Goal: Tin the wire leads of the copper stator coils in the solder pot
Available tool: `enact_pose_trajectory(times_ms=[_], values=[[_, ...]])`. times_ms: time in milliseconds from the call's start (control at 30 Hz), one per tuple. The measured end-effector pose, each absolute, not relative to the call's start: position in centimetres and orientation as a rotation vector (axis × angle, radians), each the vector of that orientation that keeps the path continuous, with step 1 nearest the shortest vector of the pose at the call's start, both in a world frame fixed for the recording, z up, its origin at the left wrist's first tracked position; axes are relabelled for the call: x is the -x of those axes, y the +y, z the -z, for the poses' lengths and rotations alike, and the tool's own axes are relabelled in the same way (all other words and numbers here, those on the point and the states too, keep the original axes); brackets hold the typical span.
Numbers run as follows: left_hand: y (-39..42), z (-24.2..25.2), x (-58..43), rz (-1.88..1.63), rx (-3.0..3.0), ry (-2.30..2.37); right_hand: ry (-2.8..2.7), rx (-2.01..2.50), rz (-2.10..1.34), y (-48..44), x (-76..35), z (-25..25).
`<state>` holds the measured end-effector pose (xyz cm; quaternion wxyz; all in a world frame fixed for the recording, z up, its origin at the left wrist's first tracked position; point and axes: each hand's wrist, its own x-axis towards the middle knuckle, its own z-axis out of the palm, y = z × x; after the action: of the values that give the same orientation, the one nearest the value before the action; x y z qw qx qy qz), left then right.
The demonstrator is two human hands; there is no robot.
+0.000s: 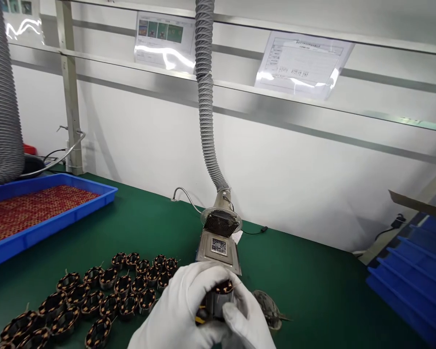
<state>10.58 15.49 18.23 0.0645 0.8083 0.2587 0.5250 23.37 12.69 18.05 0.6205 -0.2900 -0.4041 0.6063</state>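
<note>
In white gloves, my left hand [178, 305] and my right hand [245, 310] are together at the bottom middle. Their fingers curl around a motor stator [215, 301] with a grey metal side and a black and copper-coloured top. A small yellow piece [201, 316] shows between the gloves; what it belongs to is hidden. To the left, several similar stators [110, 305] stand in rough rows on the green table. Just beyond the hands sits a metal box-shaped device [220, 247] with a black fan grille on top.
A grey flexible duct [205, 87] drops to a funnel hood above the device. At left lies a blue tray [109, 190] of small red and tan parts. Stacked blue trays [414, 276] stand at right. A dark dish-like object [267, 308] lies beside my right hand.
</note>
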Motion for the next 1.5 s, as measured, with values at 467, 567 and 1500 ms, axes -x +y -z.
enact_pose_trajectory(times_ms=[467,567,1500], values=[[15.4,-19.5,-8.7,-1.472,-1.315,0.767,-0.834,0.636,-1.527,13.1,-23.4,-16.9],[15.2,-20.0,-9.7,-1.228,-1.369,0.596,-0.867,0.627,-1.461,13.3,-23.4,-16.6],[15.0,-19.0,-8.9,-1.732,-0.910,0.467,-0.905,0.710,-1.438,12.9,-23.1,-16.7]])
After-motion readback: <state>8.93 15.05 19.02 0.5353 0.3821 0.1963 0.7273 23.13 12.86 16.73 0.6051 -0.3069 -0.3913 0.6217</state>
